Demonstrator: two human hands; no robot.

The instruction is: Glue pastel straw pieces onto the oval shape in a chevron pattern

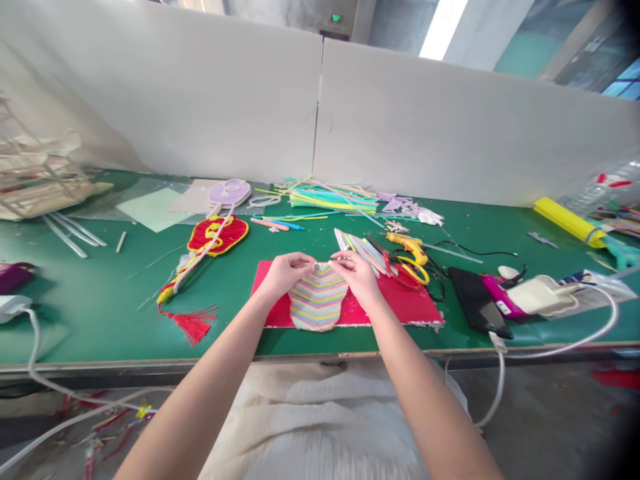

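My left hand (283, 274) and my right hand (358, 275) meet over the top edge of a shield-shaped piece (318, 298) made of pastel striped straws. It lies on a red mat (405, 301) near the front of the green table (100, 300). Both hands pinch a short whitish straw piece (324, 265) at that top edge, one hand at each end.
A red and yellow ornament with a red tassel (216, 235) lies to the left. Loose coloured straws (330, 198) are at the back, yellow scissors and a glue gun (410, 253) to the right, then a black phone (477, 303), and white cables (560, 347).
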